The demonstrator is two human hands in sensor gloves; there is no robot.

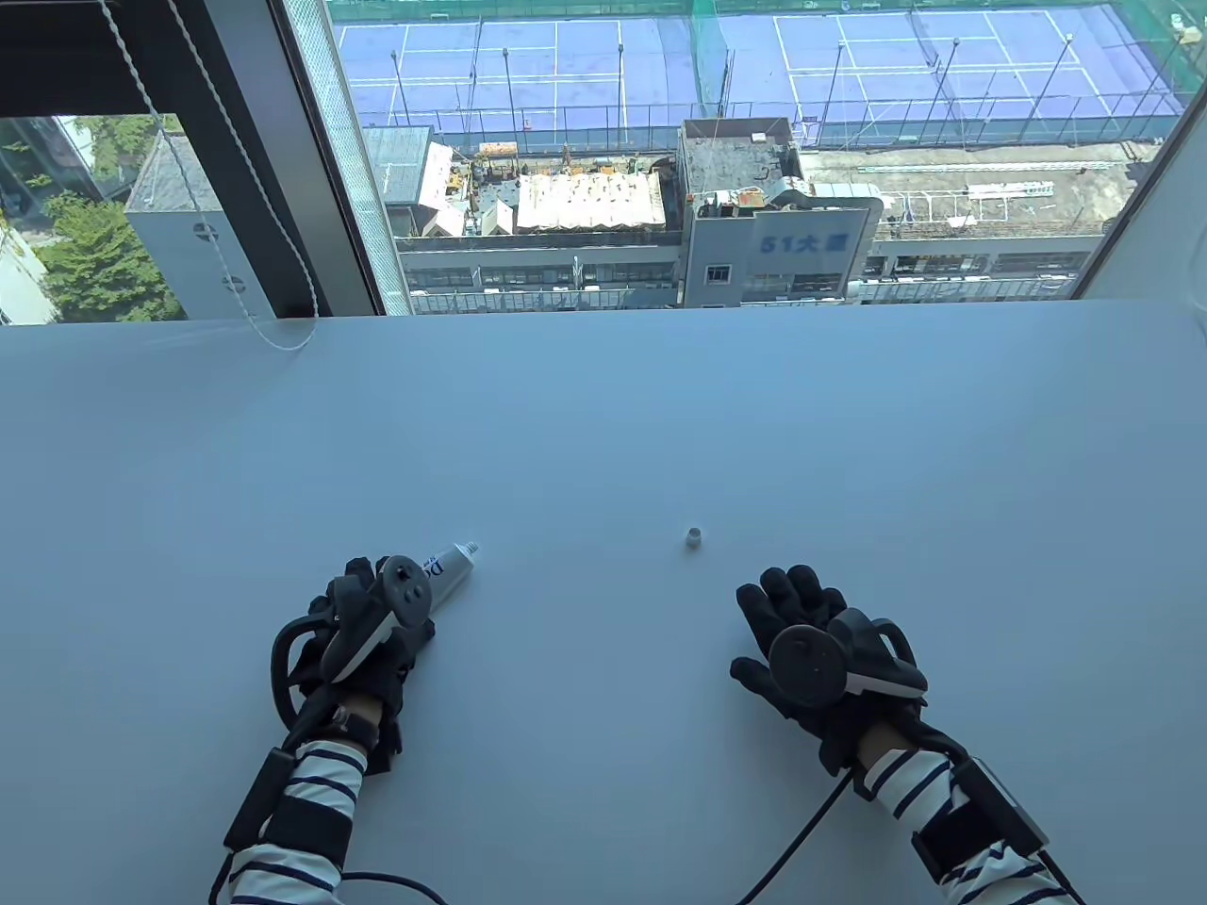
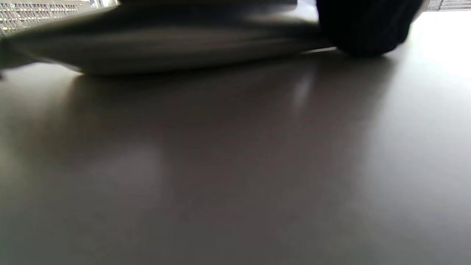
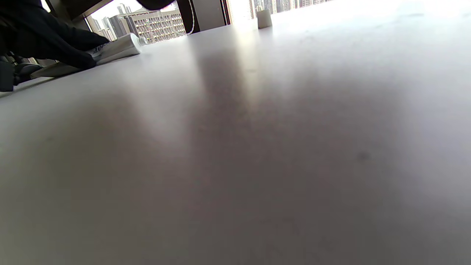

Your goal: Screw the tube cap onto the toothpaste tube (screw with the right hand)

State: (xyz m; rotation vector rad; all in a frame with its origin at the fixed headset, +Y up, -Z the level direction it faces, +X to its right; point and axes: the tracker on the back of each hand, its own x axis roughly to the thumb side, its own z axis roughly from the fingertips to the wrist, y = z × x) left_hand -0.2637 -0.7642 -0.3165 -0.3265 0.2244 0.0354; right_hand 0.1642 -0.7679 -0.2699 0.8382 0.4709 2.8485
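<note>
A white toothpaste tube (image 1: 451,565) lies on the white table (image 1: 603,424) at the front left, its bare nozzle pointing up and right. My left hand (image 1: 377,594) lies over the tube's rear part and holds it against the table. In the left wrist view the tube (image 2: 165,48) is a blurred band with one fingertip (image 2: 364,29) beside it. The small white cap (image 1: 693,538) stands alone on the table, to the right of the tube. My right hand (image 1: 787,589) is open and empty, fingers spread, just below and right of the cap. The right wrist view shows the cap (image 3: 264,18) and the tube (image 3: 117,48).
The table's far edge meets a large window (image 1: 717,141). A white blind cord (image 1: 283,344) hangs down onto the table at the back left. Cables run from both wrists off the bottom edge.
</note>
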